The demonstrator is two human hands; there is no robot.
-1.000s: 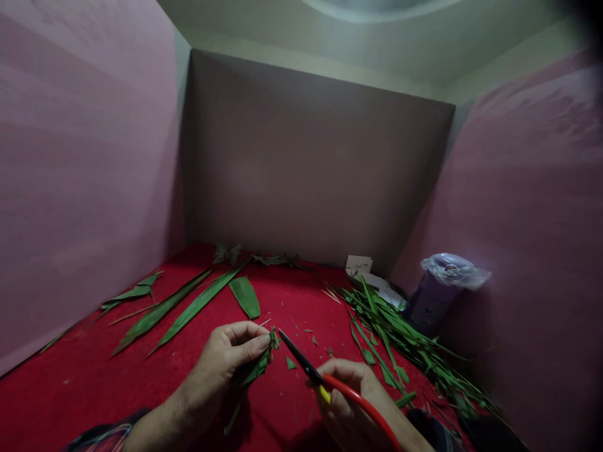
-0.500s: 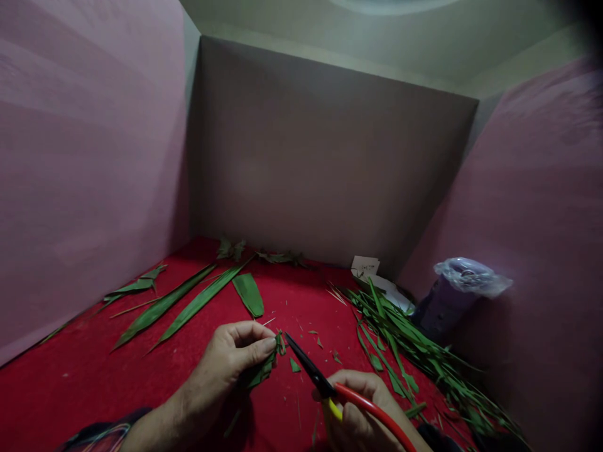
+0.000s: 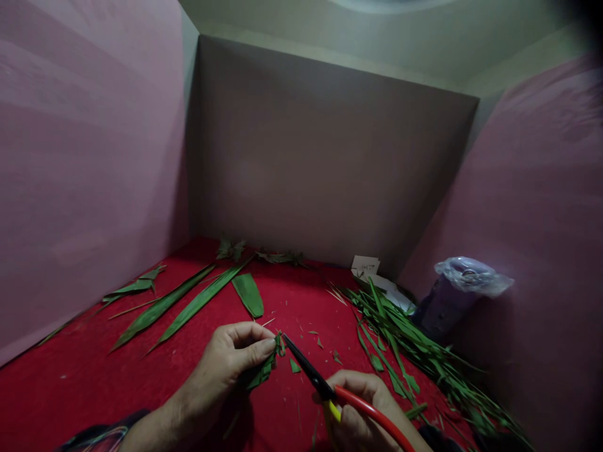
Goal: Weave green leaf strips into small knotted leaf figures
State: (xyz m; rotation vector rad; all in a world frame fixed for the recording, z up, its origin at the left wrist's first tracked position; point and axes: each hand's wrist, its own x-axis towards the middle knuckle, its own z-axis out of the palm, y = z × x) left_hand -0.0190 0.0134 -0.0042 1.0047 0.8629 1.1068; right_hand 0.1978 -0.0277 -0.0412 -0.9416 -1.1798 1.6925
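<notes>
Head view showed a small folded green leaf piece [image 3: 262, 370] low in the middle, just above the red cloth surface [image 3: 70, 383]; the left hand [image 3: 230, 364] pinched it between thumb and fingers, probably so that its upper end was free for the blades; the scissors with black blades and red-and-yellow handles [image 3: 308, 371] pointed at that end, tips almost touching it, gripped firmly by the right hand [image 3: 360, 417]; long flat green leaves [image 3: 188, 307] lay to the left; a heap of thin green leaf strips [image 3: 409, 351] lay to the right, near a purple container under clear plastic [image 3: 452, 301].
</notes>
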